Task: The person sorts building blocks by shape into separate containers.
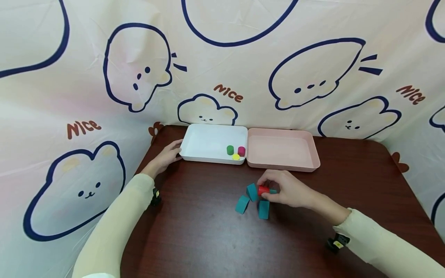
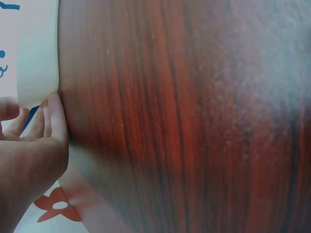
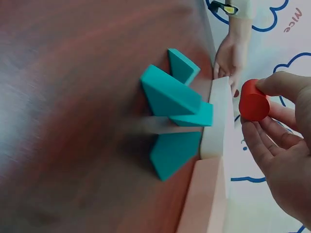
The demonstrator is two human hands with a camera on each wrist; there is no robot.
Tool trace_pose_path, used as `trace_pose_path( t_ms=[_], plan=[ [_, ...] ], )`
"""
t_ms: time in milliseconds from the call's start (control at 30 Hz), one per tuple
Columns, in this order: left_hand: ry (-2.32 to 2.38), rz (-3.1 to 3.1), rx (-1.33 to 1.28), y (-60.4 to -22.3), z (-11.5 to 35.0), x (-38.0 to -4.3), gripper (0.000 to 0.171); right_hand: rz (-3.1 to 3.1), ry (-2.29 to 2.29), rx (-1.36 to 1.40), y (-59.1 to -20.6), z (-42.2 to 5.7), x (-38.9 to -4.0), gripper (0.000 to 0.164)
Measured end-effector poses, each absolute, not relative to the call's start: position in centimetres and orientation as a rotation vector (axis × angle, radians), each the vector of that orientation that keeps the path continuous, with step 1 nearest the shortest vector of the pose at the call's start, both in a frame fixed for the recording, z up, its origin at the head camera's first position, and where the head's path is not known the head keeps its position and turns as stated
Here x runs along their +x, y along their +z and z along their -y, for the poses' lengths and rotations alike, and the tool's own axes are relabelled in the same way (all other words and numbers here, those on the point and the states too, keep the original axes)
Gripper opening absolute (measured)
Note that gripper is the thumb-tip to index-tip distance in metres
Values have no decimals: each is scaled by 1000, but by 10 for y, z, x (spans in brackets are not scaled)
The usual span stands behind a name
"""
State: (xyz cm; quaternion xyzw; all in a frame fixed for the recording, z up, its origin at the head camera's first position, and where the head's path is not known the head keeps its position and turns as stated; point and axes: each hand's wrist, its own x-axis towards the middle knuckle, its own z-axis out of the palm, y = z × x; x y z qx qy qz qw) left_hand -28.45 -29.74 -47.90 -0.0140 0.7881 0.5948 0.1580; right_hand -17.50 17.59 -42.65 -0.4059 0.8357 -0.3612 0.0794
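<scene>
My right hand [image 1: 283,187] pinches a red cylinder block [image 3: 254,100] between thumb and fingertips, raised above the table in the right wrist view. Around and under it are several teal wedge-shaped blocks [image 3: 171,91]; in the head view one is partly hidden behind the red cylinder and fingers. At the left end of the white tray [image 1: 212,157], my left hand [image 1: 167,154] holds the rim and side wall. A green cylinder block [image 1: 230,150], a magenta cylinder block [image 1: 241,151] and a yellow block [image 1: 236,157] lie in the tray's right front corner.
A pink tray [image 1: 283,166] stands against the white tray's right side. Both sit at the back of the dark wooden table [image 1: 208,231]. Directly behind the trays hangs a printed cloth [image 1: 257,96], which also covers the sides.
</scene>
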Motion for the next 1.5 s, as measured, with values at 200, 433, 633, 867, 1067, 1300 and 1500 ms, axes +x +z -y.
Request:
trace_pose_path(
  t_ms=[200,433,633,867,1067,1300,1500],
  plan=[
    [1695,-2253,-58,-480,297,-282,56,-2494,-1142,-1208,-413,-168,-189,33],
    [1698,-2269,-52,-479,296,-285,56,-2477,-1282,-1123,-405,-159,-206,35],
    [1699,-2258,-52,-478,295,-284,56,-2468,-1324,-1077,-406,-147,-221,34],
    [1702,-2252,-37,-477,295,-283,56,-2525,-1341,-1040,-404,-134,-236,34],
    [1688,-2261,-41,-477,295,-286,56,-2540,-1357,-1003,-406,-126,-248,33],
    [1679,-2272,-52,-477,296,-288,56,-2544,-1346,-1035,-403,-114,-264,24],
    [1682,-2264,-48,-477,295,-287,56,-2550,-1370,-952,-396,-104,-275,27]
  ],
)
